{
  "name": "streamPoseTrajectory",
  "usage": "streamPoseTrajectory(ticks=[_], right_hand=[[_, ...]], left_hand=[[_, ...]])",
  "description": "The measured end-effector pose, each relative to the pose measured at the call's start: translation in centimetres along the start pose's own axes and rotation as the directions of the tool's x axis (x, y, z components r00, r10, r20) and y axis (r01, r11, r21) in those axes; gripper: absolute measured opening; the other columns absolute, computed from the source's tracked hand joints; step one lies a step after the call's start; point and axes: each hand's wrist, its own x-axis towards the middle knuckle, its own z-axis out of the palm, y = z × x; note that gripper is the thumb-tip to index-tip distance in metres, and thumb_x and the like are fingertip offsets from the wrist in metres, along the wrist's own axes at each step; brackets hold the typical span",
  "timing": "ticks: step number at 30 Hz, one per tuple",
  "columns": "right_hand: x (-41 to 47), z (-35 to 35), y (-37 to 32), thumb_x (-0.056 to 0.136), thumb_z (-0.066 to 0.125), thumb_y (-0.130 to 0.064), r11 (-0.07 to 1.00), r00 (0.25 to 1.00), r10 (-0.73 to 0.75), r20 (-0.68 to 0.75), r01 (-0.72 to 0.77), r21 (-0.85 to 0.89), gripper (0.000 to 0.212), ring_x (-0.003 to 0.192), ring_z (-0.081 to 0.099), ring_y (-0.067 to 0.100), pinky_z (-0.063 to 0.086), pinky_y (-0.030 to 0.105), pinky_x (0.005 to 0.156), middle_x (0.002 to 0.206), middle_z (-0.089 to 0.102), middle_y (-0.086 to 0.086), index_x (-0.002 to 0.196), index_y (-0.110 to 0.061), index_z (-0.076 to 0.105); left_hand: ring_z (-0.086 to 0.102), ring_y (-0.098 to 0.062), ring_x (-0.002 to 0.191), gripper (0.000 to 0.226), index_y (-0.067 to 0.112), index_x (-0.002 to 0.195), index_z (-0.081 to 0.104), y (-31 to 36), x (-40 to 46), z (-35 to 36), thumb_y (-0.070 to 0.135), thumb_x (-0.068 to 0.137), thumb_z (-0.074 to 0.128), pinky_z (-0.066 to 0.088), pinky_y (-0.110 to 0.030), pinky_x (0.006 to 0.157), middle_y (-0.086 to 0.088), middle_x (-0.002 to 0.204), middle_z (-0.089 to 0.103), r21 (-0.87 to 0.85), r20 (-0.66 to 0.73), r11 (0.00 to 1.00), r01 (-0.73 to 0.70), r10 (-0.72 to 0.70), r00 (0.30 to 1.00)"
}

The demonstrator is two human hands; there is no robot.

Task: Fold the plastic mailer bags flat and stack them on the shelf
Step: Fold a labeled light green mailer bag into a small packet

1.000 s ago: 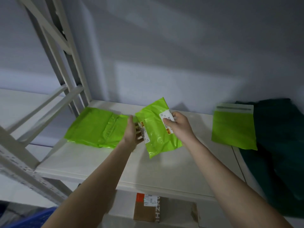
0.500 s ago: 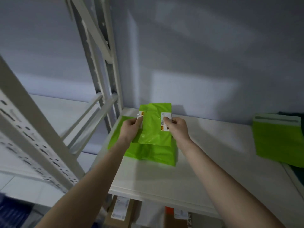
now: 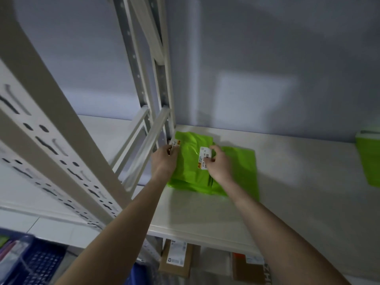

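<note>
Green plastic filled the back corner of the white shelf (image 3: 205,219) as a person's two hands set a folded mailer bag (image 3: 191,161) onto a flat green bag (image 3: 240,171) already lying there, at about 11 o'clock from the shelf's middle. The left hand (image 3: 164,161) pinched the bag's left edge at a white label (image 3: 174,144), hard by the metal upright (image 3: 162,112); the right hand (image 3: 219,165) held the other side with curled fingers over a barcode label (image 3: 205,158). Another green bag (image 3: 369,159) lay well apart at 3 o'clock, and cardboard boxes (image 3: 176,258) sat on the level below. Slick film could let the fold spring open on release, or the top bag slide askew off the one beneath, spoiling the stack
</note>
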Motion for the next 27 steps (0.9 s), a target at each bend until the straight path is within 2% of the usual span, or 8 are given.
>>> streamPoseTrajectory(ticks=[3,5,9,11,13,16,22,27], right_hand=[[-0.2,0.5,0.4,0.089,0.055,-0.019,0.987,0.999,-0.048,-0.026,0.043,-0.157,0.03,0.1,0.064,0.033,0.052,0.042,0.083,0.105,0.068,0.016,0.118,-0.015,0.055],[-0.6,0.5,0.5,0.091,0.053,-0.025,0.931,0.996,-0.079,-0.04,0.059,-0.361,0.032,0.115,0.051,0.032,0.041,0.039,0.096,0.117,0.06,0.015,0.121,-0.016,0.055],[-1.2,0.1,0.2,0.091,0.05,-0.024,0.835,0.98,-0.189,-0.064,0.126,-0.536,0.045,0.129,0.031,0.027,0.031,0.038,0.099,0.139,0.037,0.006,0.135,-0.02,0.043],[-0.9,0.4,0.4,0.091,0.048,-0.02,0.785,0.96,-0.28,0.022,0.242,-0.57,0.05,0.132,0.031,0.022,0.031,0.037,0.1,0.144,0.035,0.0,0.14,-0.021,0.037],[-0.6,0.7,0.7,0.096,0.04,-0.026,0.747,0.948,-0.307,0.087,0.296,-0.595,0.045,0.132,0.034,0.018,0.031,0.038,0.101,0.143,0.039,-0.003,0.14,-0.022,0.038],[-0.6,1.1,1.5,0.101,0.028,-0.034,0.722,0.948,-0.283,0.143,0.309,-0.619,0.045,0.135,0.033,0.015,0.024,0.042,0.108,0.149,0.036,-0.004,0.143,-0.02,0.034],[-0.5,1.7,1.8,0.102,0.024,-0.032,0.722,0.956,-0.222,0.192,0.294,-0.627,0.048,0.142,0.022,0.014,0.015,0.046,0.114,0.155,0.024,-0.002,0.148,-0.018,0.024],[-0.5,-0.7,1.5,0.096,0.04,-0.024,0.741,0.919,-0.364,0.149,0.383,-0.551,0.045,0.137,0.03,0.019,0.024,0.034,0.108,0.151,0.031,0.0,0.141,-0.018,0.039]], left_hand=[[0.052,-0.032,0.108,0.036,0.009,0.113,0.06,-0.7,-0.3,0.4,0.038,0.095,0.047,0.039,-0.036,0.084,-0.013,0.112,0.058,0.108,0.002,0.993,-0.043,0.043,0.999],[0.044,-0.031,0.12,0.044,0.012,0.13,0.047,-0.9,-0.4,0.4,0.038,0.094,0.048,0.037,-0.042,0.099,-0.01,0.131,0.045,0.134,0.003,0.989,-0.067,0.067,0.998],[0.037,-0.034,0.129,0.042,0.009,0.134,0.045,-0.3,-0.7,0.9,0.011,0.092,0.045,0.032,-0.042,0.105,-0.012,0.141,0.04,0.244,0.047,0.884,-0.399,0.4,0.915],[0.024,-0.028,0.141,0.049,0.011,0.143,0.036,0.4,-1.0,1.4,0.013,0.094,0.04,0.018,-0.038,0.115,-0.01,0.151,0.031,0.296,0.137,0.808,-0.509,0.491,0.86],[0.008,-0.021,0.146,0.052,0.014,0.149,0.02,0.5,-1.3,2.2,0.026,0.099,0.031,0.005,-0.036,0.118,-0.004,0.157,0.017,0.371,0.232,0.748,-0.551,0.5,0.834],[-0.001,-0.018,0.147,0.054,0.016,0.151,0.006,-0.1,-1.4,3.1,0.033,0.101,0.02,-0.001,-0.035,0.118,-0.002,0.159,0.005,0.463,0.331,0.703,-0.54,0.428,0.841],[-0.003,-0.018,0.147,0.054,0.015,0.151,0.002,0.0,-1.4,3.3,0.032,0.102,0.018,-0.001,-0.036,0.119,-0.004,0.159,0.0,0.492,0.366,0.69,-0.531,0.389,0.845],[0.0,-0.018,0.146,0.055,0.017,0.151,0.008,0.7,-1.6,2.5,0.033,0.101,0.024,-0.001,-0.035,0.117,-0.002,0.159,0.003,0.442,0.354,0.733,-0.518,0.388,0.851]])
